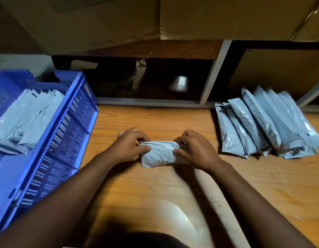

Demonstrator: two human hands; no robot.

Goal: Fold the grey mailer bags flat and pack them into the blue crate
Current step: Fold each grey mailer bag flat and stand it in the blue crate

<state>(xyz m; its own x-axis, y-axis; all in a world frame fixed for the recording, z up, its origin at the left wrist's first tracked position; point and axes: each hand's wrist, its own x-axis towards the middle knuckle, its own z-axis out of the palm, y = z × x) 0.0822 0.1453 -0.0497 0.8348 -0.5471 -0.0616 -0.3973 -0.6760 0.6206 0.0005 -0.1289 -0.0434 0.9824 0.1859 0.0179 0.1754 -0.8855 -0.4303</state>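
Crinkled grey mailer bag point(157, 153), folded into a small packet, lies on wood-grain tabletop point(155, 190), right of the blue crate point(53, 149). Left hand point(130, 145) and right hand point(194, 149) fingers pinch its ends. Slatted plastic crate holds packed bags point(24, 120). Unfolded stack point(265, 124) sits further right, w/ cardboard boxes point(155, 17) overhead.

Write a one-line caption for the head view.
Both hands grip a folded grey mailer bag between blue crate and unfolded pile.
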